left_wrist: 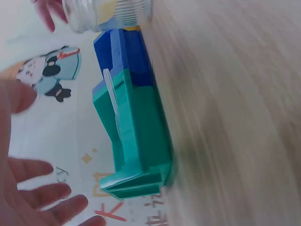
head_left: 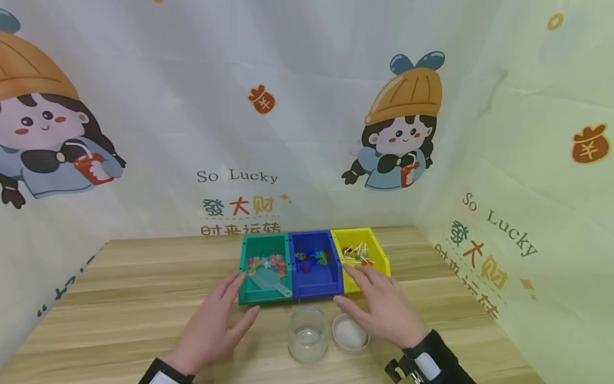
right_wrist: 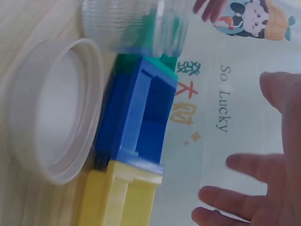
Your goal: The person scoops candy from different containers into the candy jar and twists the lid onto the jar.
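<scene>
Both hands hover with fingers spread and hold nothing. In the head view my left hand [head_left: 216,325] is near the green bin [head_left: 241,288], and my right hand [head_left: 384,306] is by the yellow bin [head_left: 381,250]. Between them stands a clear glass jar [head_left: 308,336], its top uncovered. To its right a white lid [head_left: 350,335] lies with its hollow side up, partly under my right hand in this view. The green bin holds small pastel pieces [head_left: 273,262] and a translucent scoop [head_left: 271,282], whose handle rests toward the front rim.
A blue bin [head_left: 316,285] joins the green and yellow ones and has coloured translucent pieces [head_left: 312,258] in it. White-stemmed small pieces [head_left: 357,253] lie in the yellow bin. Printed cloth [head_left: 307,133] hangs behind and beside the wooden table [head_left: 144,298].
</scene>
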`<state>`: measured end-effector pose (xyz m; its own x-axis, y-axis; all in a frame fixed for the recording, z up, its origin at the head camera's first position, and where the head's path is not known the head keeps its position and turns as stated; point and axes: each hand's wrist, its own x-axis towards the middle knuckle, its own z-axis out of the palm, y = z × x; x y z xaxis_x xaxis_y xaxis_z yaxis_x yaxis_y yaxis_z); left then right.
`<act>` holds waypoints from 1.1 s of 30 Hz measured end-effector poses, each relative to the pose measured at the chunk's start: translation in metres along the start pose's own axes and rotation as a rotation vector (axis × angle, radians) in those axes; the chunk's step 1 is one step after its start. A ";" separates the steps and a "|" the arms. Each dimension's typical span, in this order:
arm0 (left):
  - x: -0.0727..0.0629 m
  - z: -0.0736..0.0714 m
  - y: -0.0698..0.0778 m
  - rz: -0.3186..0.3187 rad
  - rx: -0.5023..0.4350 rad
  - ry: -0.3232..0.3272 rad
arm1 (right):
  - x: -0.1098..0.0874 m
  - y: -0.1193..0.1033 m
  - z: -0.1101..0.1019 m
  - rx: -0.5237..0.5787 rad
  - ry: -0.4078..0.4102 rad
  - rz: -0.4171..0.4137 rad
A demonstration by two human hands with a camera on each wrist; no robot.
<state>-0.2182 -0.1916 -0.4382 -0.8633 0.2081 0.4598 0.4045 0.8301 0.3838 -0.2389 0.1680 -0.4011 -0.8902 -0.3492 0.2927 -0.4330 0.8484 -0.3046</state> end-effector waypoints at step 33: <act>0.048 0.037 -0.043 -0.449 -0.402 -0.008 | 0.113 -0.060 0.035 0.164 -0.503 0.060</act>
<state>-0.2879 -0.1981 -0.4624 -0.9777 -0.1124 0.1773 0.0810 0.5772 0.8126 -0.3190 0.0639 -0.3812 -0.8549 -0.4836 -0.1880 -0.3596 0.8134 -0.4573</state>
